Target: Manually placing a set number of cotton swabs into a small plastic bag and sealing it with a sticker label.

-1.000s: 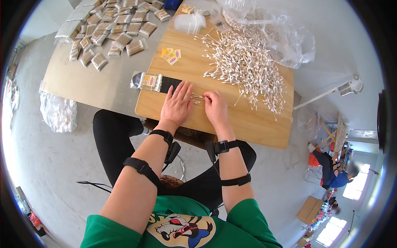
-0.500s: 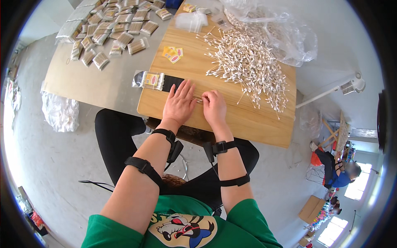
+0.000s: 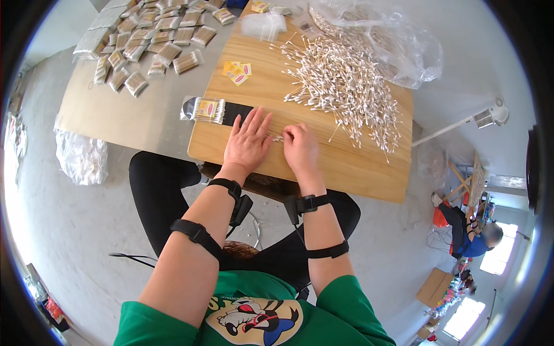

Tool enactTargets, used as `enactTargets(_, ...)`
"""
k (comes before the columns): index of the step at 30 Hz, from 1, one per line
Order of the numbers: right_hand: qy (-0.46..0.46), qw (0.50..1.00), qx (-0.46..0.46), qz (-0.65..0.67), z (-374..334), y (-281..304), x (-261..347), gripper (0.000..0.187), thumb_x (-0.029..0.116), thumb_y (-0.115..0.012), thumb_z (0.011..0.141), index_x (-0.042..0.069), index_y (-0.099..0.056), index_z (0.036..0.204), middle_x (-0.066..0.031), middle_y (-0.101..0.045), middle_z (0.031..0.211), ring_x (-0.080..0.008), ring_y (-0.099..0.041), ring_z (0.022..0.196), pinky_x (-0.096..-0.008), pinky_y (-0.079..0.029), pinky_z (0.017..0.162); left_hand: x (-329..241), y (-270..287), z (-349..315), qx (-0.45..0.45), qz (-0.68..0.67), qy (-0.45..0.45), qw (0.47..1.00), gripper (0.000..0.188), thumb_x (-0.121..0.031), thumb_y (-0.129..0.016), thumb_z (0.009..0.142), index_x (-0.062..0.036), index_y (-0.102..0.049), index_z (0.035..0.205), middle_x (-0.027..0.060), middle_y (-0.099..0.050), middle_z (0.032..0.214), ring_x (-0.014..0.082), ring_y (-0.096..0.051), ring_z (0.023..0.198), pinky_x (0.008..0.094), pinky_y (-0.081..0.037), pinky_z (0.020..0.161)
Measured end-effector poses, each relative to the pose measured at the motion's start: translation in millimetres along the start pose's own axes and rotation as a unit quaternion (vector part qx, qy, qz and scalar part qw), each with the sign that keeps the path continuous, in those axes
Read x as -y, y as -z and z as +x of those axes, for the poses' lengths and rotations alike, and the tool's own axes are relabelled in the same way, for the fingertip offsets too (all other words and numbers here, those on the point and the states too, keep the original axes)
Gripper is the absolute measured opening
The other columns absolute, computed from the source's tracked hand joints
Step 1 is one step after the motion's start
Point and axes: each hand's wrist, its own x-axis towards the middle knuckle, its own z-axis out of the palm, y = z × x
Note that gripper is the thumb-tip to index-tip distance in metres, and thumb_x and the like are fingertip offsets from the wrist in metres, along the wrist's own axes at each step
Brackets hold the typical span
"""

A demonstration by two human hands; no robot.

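My left hand [image 3: 248, 141] lies flat on the wooden board, palm down with fingers stretched out. A few cotton swabs [image 3: 276, 137] show between it and my right hand, partly hidden beneath the left. My right hand [image 3: 300, 151] is closed with fingertips pinched together beside the swab ends; what it holds, if anything, is hidden. Past my left fingertips lies a black strip [image 3: 236, 113]. At its left end is a clear packet of cotton swabs [image 3: 208, 109] with a yellow label. A large loose heap of cotton swabs [image 3: 346, 86] spreads to the right.
Several filled swab packets [image 3: 167, 53] cover the far part of the metal table [image 3: 124, 118]. Yellow cards [image 3: 237, 72] and clear empty bags [image 3: 264, 26] lie on the wooden board [image 3: 358, 179]. A large plastic bag [image 3: 404, 52] is behind the heap. Another person [image 3: 474, 239] sits far right.
My right hand has shifted slightly away from the swab ends, showing more of their white tips. My left hand stays flat in nearly the same place.
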Motion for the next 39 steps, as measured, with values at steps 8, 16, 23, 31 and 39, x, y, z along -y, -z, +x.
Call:
enactTargets(8, -0.14, 0.974, -0.148, -0.097, -6, 43, -61, 0.014, 0.013, -0.071, 0.084, 0.008, -0.061, 0.093, -0.011, -0.061, 0.088, -0.0317, -0.06, 0.085, -0.0441, -0.049, 0.072, -1, -1, -3, 0.011, 0.007, -0.003, 1.0, 0.054, -0.039, -0.044, 0.101, -0.0147, -0.043, 0.148, 0.0051, -0.033, 0.159, 0.02, -0.027, 0.147, 0.0457, -0.018, 0.122)
enactTargets(16, -0.092, 0.977, -0.07, -0.18, -17, 38, -59, 0.014, 0.008, -0.066, 0.084, 0.008, -0.061, 0.097, -0.013, -0.061, 0.091, -0.0351, -0.059, 0.09, -0.0468, -0.048, 0.076, 1, 0, -3, 0.016, 0.003, -0.034, 0.999, 0.053, -0.038, -0.043, 0.102, -0.0133, -0.041, 0.149, 0.0071, -0.033, 0.158, 0.0218, -0.029, 0.147, 0.0416, -0.02, 0.122)
enactTargets(23, -0.061, 0.992, -0.069, -0.083, -10, 9, -18, 0.014, 0.001, -0.063, 0.083, 0.008, -0.063, 0.095, -0.0124, -0.065, 0.09, -0.0353, -0.061, 0.087, -0.0459, -0.05, 0.076, 2, 1, -3, 0.005, -0.039, -0.044, 0.998, 0.053, -0.034, -0.046, 0.1, -0.0114, -0.04, 0.149, 0.0084, -0.038, 0.155, 0.023, -0.034, 0.144, 0.0414, -0.023, 0.121)
enactTargets(31, 0.006, 0.998, -0.053, 0.021, 17, -4, -19, 0.011, 0.002, -0.065, 0.082, 0.008, -0.067, 0.092, -0.0121, -0.065, 0.09, -0.0344, -0.061, 0.089, -0.0456, -0.05, 0.078, 0, 1, -3, 0.001, -0.038, -0.031, 0.999, 0.053, -0.035, -0.046, 0.1, -0.0114, -0.042, 0.147, 0.008, -0.037, 0.156, 0.0229, -0.032, 0.145, 0.0431, -0.023, 0.121)
enactTargets(39, -0.061, 0.981, -0.044, -0.177, 49, 35, -61, 0.009, 0.011, -0.071, 0.083, 0.012, -0.067, 0.091, -0.0076, -0.058, 0.094, -0.0311, -0.057, 0.097, -0.0421, -0.049, 0.082, 4, 5, -3, -0.006, -0.051, -0.021, 0.998, 0.046, -0.03, -0.053, 0.097, -0.0063, -0.052, 0.136, 0.01, -0.043, 0.15, 0.0254, -0.036, 0.143, 0.0438, -0.025, 0.12)
